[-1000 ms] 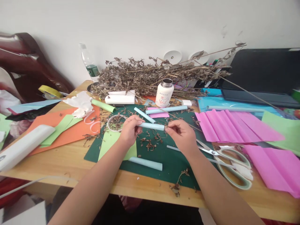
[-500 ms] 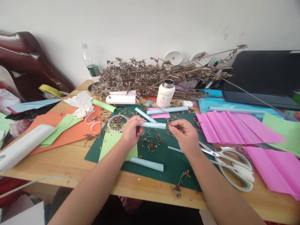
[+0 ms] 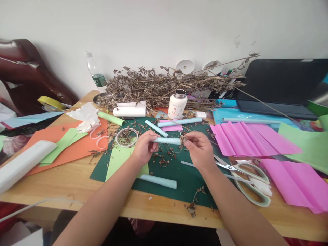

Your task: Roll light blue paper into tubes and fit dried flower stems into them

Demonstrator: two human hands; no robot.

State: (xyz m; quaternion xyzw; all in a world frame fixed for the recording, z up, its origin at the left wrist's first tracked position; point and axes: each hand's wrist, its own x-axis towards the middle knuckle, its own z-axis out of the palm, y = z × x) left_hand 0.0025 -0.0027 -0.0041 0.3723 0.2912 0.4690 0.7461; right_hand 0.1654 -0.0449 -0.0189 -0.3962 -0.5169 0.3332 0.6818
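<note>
My left hand (image 3: pixel 145 147) is closed round the left end of a light blue paper tube (image 3: pixel 167 140), held level above the green cutting mat (image 3: pixel 153 192). At the tube's right end, my right hand (image 3: pixel 200 149) pinches a bit of dried leaves (image 3: pixel 182 139) against the opening. Dry leaf crumbs (image 3: pixel 162 161) lie on the mat below. Another blue paper tube (image 3: pixel 159 181) rests near the mat's front edge, and two more lie behind my hands. A roll of white tape (image 3: pixel 116 138) sits left of my left hand, with leaf bits inside its ring.
Scissors (image 3: pixel 232 168) lie beside my right forearm, near pink crepe paper (image 3: pixel 246 140). A white bottle (image 3: pixel 177 105) stands uncapped before a heap of dried stalks (image 3: pixel 153 83). Orange paper (image 3: pixel 64 150) and a long white box-like object (image 3: pixel 28 164) are at left; a dark laptop (image 3: pixel 284 82) stands back right.
The view has shifted slightly, so the scene sits a little further left. The dried leaves in my right hand now touch the tube's right end and hide its opening more.
</note>
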